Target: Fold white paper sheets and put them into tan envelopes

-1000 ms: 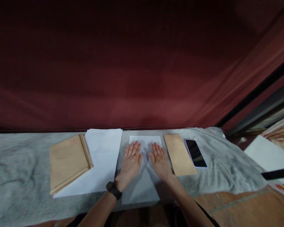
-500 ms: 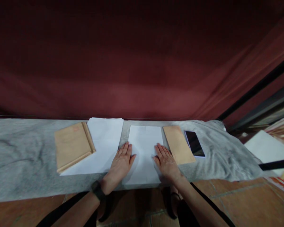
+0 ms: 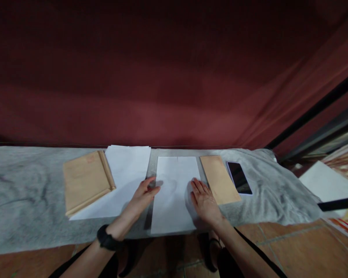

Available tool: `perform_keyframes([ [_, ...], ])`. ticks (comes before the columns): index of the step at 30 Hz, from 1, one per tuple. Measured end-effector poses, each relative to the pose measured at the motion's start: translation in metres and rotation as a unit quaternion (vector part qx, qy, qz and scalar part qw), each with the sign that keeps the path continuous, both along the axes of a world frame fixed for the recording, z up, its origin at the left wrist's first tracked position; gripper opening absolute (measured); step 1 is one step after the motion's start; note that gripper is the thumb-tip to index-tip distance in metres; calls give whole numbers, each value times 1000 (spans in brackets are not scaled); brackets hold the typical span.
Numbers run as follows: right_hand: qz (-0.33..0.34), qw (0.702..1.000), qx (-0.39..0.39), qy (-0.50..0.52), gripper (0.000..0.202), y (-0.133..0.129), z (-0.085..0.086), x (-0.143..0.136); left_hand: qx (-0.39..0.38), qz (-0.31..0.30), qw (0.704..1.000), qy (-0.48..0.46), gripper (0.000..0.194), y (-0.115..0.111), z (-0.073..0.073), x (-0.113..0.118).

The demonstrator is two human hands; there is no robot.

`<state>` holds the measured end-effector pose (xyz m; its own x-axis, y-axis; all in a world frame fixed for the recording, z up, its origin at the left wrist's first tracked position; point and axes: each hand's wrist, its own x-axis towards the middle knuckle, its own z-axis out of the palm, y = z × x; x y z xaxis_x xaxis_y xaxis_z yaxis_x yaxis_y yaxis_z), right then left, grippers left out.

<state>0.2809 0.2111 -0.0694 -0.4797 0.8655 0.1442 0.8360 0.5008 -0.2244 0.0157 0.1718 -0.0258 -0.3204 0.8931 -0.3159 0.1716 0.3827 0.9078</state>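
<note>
A white sheet of paper (image 3: 174, 200) lies flat in front of me, with a short line at its top edge. My left hand (image 3: 142, 195) is at the sheet's left edge, thumb and fingers apart, holding nothing. On the sheet's right part rests my right hand (image 3: 203, 199), its fingers extended. Brown envelopes (image 3: 87, 179) are stacked at the left, partly over more white paper (image 3: 127, 166). Just right of the sheet is a single brown envelope (image 3: 220, 179).
A grey cloth (image 3: 26, 197) covers the long, narrow surface. A phone (image 3: 239, 177) lies beyond the single envelope. Behind hangs a dark red curtain (image 3: 168, 96). Black bars and a white panel (image 3: 327, 181) stand at the far right.
My left hand has lifted off the sheet and moved left to its edge, its thumb and fingers now apart. My right hand has stayed on the sheet.
</note>
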Motion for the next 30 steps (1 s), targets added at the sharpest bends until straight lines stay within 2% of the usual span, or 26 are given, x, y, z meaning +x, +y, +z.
perform_keyframes([
  [5, 20, 1000, -7, 1, 50, 7, 5, 6, -25, 14, 999, -38, 56, -8, 10, 3],
  [13, 13, 1000, -16, 2, 48, 9, 10, 6, -67, -4, 993, -101, 50, -9, 14, -3],
  [16, 1, 1000, -17, -2, 47, 9, 10, 4, -47, -22, 994, -101, 55, -8, 13, -3],
  [20, -10, 1000, -24, 0, 46, 10, 10, 3, 15, -79, 995, -65, 67, -8, 6, 1],
  [22, -8, 1000, -27, 8, 46, 11, 10, 3, 15, -97, 993, -69, 68, -7, 4, 4],
  [26, 0, 998, -35, 44, 46, 15, 8, 10, -21, -61, 990, -123, 61, -5, 12, 2],
  [30, 19, 990, -68, 122, 53, 20, 6, 20, -38, -25, 985, -166, 48, 1, 21, -12],
])
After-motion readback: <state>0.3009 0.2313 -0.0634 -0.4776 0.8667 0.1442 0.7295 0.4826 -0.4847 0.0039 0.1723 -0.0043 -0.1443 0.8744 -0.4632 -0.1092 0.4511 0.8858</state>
